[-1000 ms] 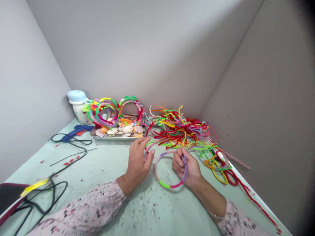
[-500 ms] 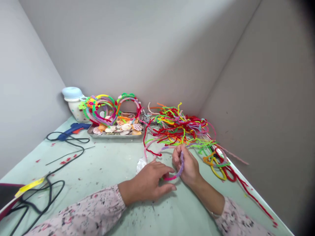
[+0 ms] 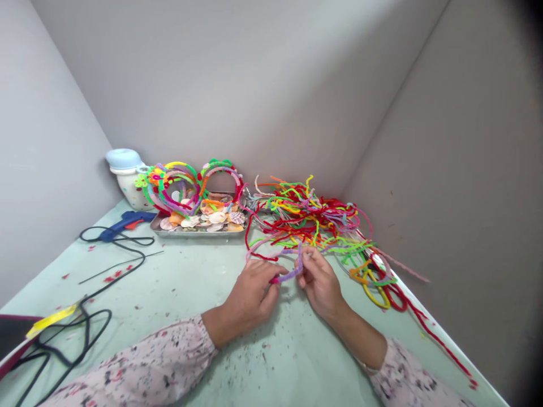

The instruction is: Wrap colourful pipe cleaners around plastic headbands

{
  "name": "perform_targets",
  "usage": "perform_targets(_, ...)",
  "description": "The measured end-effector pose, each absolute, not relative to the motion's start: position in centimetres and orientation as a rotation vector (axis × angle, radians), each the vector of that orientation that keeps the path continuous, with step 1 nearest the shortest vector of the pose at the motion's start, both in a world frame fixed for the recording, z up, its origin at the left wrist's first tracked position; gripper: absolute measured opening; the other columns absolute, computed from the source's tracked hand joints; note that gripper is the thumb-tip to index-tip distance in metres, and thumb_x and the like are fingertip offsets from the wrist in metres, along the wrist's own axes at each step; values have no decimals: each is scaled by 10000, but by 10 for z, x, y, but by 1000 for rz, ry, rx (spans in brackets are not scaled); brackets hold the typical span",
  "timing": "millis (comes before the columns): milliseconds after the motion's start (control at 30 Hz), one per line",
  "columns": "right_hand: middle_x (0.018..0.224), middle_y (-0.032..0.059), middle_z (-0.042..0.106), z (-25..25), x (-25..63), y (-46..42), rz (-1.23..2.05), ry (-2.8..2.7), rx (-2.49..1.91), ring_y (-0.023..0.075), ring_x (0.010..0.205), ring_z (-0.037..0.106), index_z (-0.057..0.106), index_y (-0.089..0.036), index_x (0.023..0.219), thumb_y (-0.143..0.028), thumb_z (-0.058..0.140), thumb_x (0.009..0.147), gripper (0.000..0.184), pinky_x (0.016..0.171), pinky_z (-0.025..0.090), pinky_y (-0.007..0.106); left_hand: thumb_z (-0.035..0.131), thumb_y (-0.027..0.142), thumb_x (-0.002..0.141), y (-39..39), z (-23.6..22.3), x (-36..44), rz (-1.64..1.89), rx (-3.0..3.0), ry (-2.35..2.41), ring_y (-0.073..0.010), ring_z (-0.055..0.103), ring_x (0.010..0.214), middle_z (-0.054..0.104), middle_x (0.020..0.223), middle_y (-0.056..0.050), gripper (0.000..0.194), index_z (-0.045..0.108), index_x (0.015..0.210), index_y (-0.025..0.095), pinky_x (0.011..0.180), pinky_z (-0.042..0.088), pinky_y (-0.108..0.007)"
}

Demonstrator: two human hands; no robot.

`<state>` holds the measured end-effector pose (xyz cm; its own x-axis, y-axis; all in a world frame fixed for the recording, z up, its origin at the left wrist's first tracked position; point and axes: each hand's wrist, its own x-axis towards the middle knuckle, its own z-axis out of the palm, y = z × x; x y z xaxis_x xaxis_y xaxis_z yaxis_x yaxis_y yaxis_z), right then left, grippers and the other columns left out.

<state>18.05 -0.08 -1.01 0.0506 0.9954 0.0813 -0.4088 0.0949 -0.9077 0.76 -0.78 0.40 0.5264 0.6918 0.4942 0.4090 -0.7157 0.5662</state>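
A headband wrapped in pink and purple pipe cleaner (image 3: 291, 275) is held between my hands over the table. My left hand (image 3: 254, 291) is closed around its magenta end, thumb against the fingers. My right hand (image 3: 320, 280) pinches the purple stretch at its bend, fingertips together. The far part of the band is partly hidden behind my hands. Just behind them lies a tangled heap of coloured pipe cleaners (image 3: 309, 212), its red and pink strands reaching close to my left hand.
At the back stands a metal tray (image 3: 203, 233) of seashells with decorated headbands (image 3: 178, 186) on it. Left of it are a white cup with a blue lid (image 3: 129, 181) and a blue glue gun (image 3: 123, 226). A black cord (image 3: 95, 328) loops at the left.
My left hand has moved up and left and its fingers have closed on the band. The purple stretch has swung leftward, and my right hand has turned slightly.
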Motion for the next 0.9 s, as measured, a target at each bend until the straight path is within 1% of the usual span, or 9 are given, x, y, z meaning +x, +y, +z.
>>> perform_targets(67, 576, -61, 532, -12, 180, -4, 1289, -1001, -883, 64, 434, 434, 551, -221, 890, -377, 616, 848, 175, 425, 345, 167, 478, 193, 864, -9, 5, 8, 1028, 2391, 891, -215, 559, 883, 653, 933, -73, 239, 583, 1079, 187, 831, 400, -379)
perform_targets(167, 590, -62, 539, -14, 181, -7, 1285, -1119, -908, 67, 457, 466, 545, -226, 915, -387, 604, 861, 180, 453, 367, 171, 517, 250, 869, -10, 5, 8, 1010, 2382, 923, -202, 553, 817, 644, 855, -57, 162, 603, 988, 182, 793, 404, -362)
perform_targets(233, 607, -60, 548, -15, 181, -7, 1292, -1154, -902, 67, 465, 475, 542, -226, 903, -386, 603, 861, 176, 467, 375, 177, 512, 248, 879, -10, 5, 9, 1033, 2347, 969, -191, 554, 798, 644, 833, -47, 131, 607, 940, 183, 787, 404, -352)
perform_targets(467, 649, -47, 560, -12, 180, -6, 1271, -1222, -924, 82, 484, 477, 567, -221, 909, -373, 615, 840, 174, 482, 370, 207, 503, 215, 874, -6, 3, 8, 1156, 2270, 1117, -184, 547, 788, 630, 787, -30, 110, 605, 893, 180, 806, 398, -354)
perform_targets(667, 558, -59, 512, -9, 179, -9, 1191, -1302, -1017, 106, 511, 467, 568, -217, 884, -335, 639, 819, 152, 517, 367, 225, 513, 245, 872, -8, 8, 8, 1147, 2270, 1150, -183, 551, 768, 630, 762, -23, 114, 609, 857, 185, 823, 392, -367)
perform_targets(900, 544, -56, 515, -10, 178, -8, 1168, -1304, -1062, 116, 500, 475, 580, -216, 838, -326, 681, 775, 162, 505, 364, 237, 510, 248, 871, -8, 7, 8, 1169, 2263, 1161, -183, 551, 762, 623, 751, -20, 116, 604, 836, 189, 814, 403, -363)
